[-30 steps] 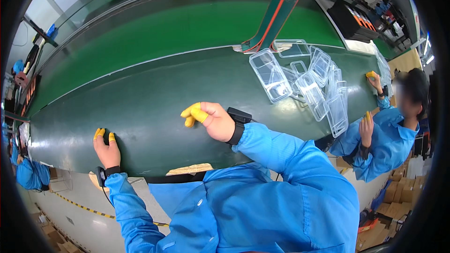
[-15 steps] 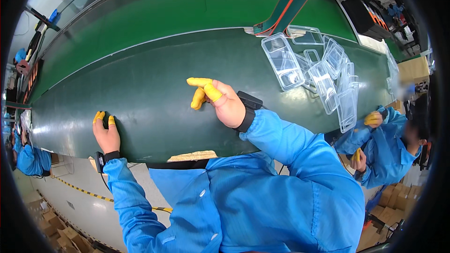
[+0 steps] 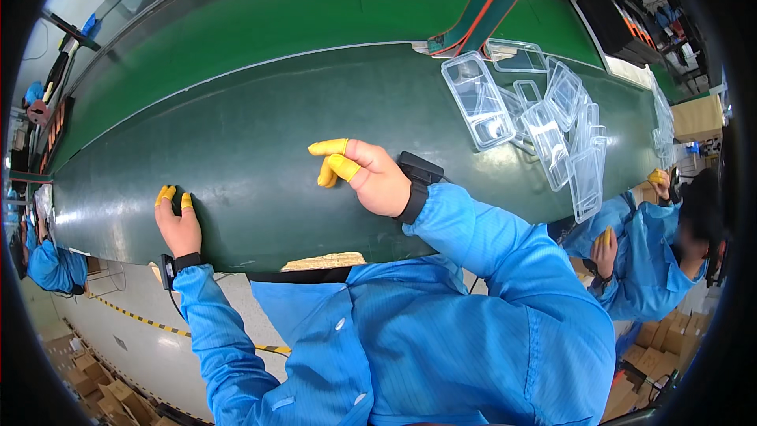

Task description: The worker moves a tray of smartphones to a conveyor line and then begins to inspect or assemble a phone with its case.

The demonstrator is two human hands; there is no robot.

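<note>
My left hand (image 3: 180,225) lies at the near left edge of the dark green tabletop (image 3: 260,142). Its fingers, in yellow finger cots, are stretched out with nothing in them. Over the middle of the table is my right hand (image 3: 380,181), also in yellow finger cots. The index finger points left, the thumb stands apart from it, and nothing shows between them. To the right of it lies a loose pile of clear plastic trays (image 3: 550,142). One larger clear tray (image 3: 478,102) lies at the pile's left side, with divided compartments.
A green post (image 3: 485,0) with a red stripe rises behind the trays. Beyond the table runs a bright green surface (image 3: 315,12). A co-worker (image 3: 646,252) in a blue coat sits at the right; another blue sleeve (image 3: 57,268) shows far left. The near edge has a chipped patch (image 3: 323,262).
My right hand has turned slightly, its index finger shifting a little left and down. My left hand stays put. The co-worker at the right has raised one hand.
</note>
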